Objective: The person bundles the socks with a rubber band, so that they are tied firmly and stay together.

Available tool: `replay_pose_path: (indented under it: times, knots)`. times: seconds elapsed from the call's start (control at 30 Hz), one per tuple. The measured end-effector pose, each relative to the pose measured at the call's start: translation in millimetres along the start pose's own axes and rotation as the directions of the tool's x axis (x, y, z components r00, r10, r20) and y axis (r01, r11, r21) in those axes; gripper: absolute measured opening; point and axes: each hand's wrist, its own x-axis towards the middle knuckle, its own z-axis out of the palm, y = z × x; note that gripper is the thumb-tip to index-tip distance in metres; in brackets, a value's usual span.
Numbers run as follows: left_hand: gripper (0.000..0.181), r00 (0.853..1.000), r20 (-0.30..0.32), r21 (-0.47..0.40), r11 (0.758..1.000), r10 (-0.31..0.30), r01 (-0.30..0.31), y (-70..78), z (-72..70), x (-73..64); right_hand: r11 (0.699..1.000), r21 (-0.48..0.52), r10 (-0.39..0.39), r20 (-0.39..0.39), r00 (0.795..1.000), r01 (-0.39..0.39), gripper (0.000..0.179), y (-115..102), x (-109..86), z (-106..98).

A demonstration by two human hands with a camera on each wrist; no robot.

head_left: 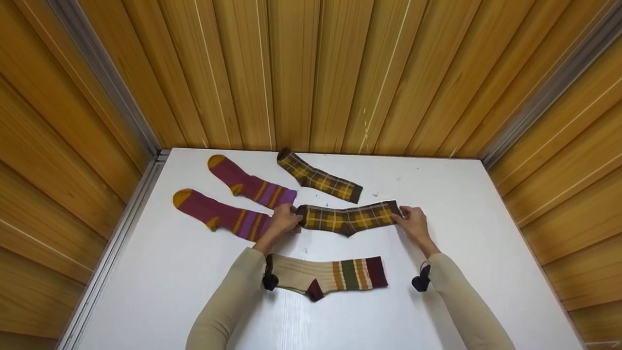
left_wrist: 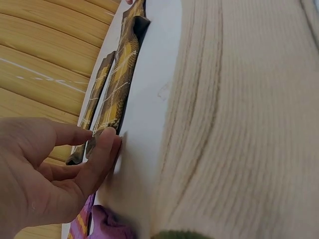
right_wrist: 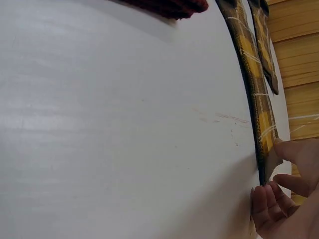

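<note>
A brown and yellow plaid sock lies stretched sideways between both hands, its heel bulging toward the near side. My left hand pinches its dark toe end; in the left wrist view the thumb and fingertips of the left hand meet there. At the cuff on the right, my right hand pinches the edge between thumb and fingers, as the right hand in its wrist view also shows. A second plaid sock lies just behind. Beside my left hand is a maroon and purple striped sock, its cuff partly hidden.
Another maroon striped sock lies farther back on the left. Closer to me, a beige sock with striped cuff lies between my forearms. All rest on a white table, bounded by wood-panelled walls behind and at the sides.
</note>
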Motion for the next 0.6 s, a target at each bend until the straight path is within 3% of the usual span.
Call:
replay_pose_path:
  times: [0.13, 0.27, 0.43, 0.53, 0.6]
  knots:
    - [0.019, 1.0, 0.001, -0.022, 1.0, 0.003, -0.003, -2.0, 3.8, 0.0, 0.999, -0.049, -0.003, 0.03, 1.0, 0.004, 0.04, -2.8, -3.1, -0.6]
    - [0.015, 0.998, 0.03, -0.159, 0.986, -0.052, 0.056, -0.9, 6.2, -3.3, 0.998, -0.065, 0.015, 0.104, 0.994, -0.009, 0.035, -6.3, -10.9, -9.3]
    - [0.014, 0.996, 0.05, -0.252, 0.964, -0.078, 0.088, 6.3, 0.7, -10.6, 0.996, -0.089, 0.02, 0.176, 0.984, -0.004, 0.03, -8.6, -20.3, -17.6]
    - [0.012, 0.989, 0.097, -0.308, 0.941, -0.114, 0.139, 10.1, -5.5, -15.3, 0.998, -0.007, 0.066, 0.223, 0.973, -0.066, 0.032, -9.6, -24.6, -20.3]
    - [0.011, 0.978, 0.151, -0.373, 0.908, -0.142, 0.19, 11.3, -10.0, -17.6, 0.987, 0.097, 0.099, 0.266, 0.959, -0.129, 0.034, -9.4, -26.9, -22.2]
